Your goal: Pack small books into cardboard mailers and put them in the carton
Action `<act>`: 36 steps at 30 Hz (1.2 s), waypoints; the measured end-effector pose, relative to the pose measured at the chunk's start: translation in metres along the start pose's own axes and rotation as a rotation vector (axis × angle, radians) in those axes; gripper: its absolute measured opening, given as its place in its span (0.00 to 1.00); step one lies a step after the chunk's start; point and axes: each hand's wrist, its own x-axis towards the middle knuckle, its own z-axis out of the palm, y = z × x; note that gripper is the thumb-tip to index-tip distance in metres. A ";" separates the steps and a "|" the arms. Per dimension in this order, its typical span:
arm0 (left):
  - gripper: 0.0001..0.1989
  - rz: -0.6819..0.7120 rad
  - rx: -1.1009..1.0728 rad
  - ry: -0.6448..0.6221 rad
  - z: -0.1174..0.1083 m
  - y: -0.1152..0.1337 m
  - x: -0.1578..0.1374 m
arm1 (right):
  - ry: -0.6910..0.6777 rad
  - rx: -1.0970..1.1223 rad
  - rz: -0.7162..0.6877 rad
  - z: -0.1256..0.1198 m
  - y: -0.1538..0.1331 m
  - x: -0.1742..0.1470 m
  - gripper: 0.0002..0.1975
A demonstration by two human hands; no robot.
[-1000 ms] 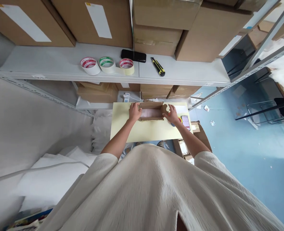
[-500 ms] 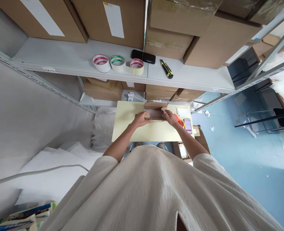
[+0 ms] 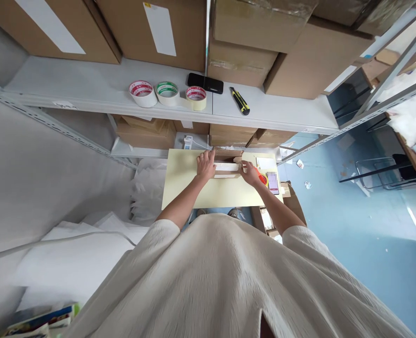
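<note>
Toward twelve o'clock on the pale-yellow rectangular counter (image 3: 178,174), the small open-topped brown cardboard box (image 3: 226,173) looks light, stiff-walled yet crushable, best taken by its ends, where the left hand (image 3: 205,164) clasps it at nine o'clock and the right hand (image 3: 249,173) pinches it at three.

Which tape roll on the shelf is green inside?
The middle roll: green shows inside its ring, while the left roll and right roll show red inside.
</note>
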 end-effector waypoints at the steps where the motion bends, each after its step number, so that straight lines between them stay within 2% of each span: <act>1: 0.47 0.045 0.015 -0.003 -0.001 0.003 0.003 | 0.023 -0.013 -0.003 0.000 0.001 0.000 0.35; 5: 0.51 0.162 0.050 -0.099 -0.003 0.009 0.010 | 0.054 -0.019 0.022 -0.001 0.007 -0.001 0.41; 10: 0.41 0.205 0.094 -0.159 0.004 0.006 -0.003 | 0.015 -0.010 0.062 -0.002 0.014 -0.009 0.42; 16: 0.35 0.193 0.078 -0.192 0.017 -0.001 -0.029 | -0.033 -0.028 0.085 0.005 0.014 -0.011 0.41; 21: 0.35 0.154 0.085 -0.217 0.024 -0.002 -0.031 | -0.014 -0.057 0.084 0.014 0.025 -0.011 0.38; 23: 0.36 0.141 0.099 -0.234 0.026 -0.001 -0.030 | 0.018 -0.090 0.135 0.013 0.036 -0.015 0.36; 26: 0.37 0.126 0.137 -0.259 0.028 0.000 -0.029 | 0.043 -0.190 0.311 0.005 0.060 -0.026 0.29; 30: 0.36 0.098 0.156 -0.263 0.031 0.001 -0.031 | -0.033 -0.285 0.507 -0.008 0.088 -0.037 0.21; 33: 0.36 0.084 0.148 -0.268 0.031 0.001 -0.032 | -0.107 -0.312 0.538 -0.007 0.099 -0.037 0.21; 36: 0.36 0.062 0.142 -0.267 0.032 0.001 -0.031 | -0.123 -0.326 0.513 0.001 0.104 -0.033 0.21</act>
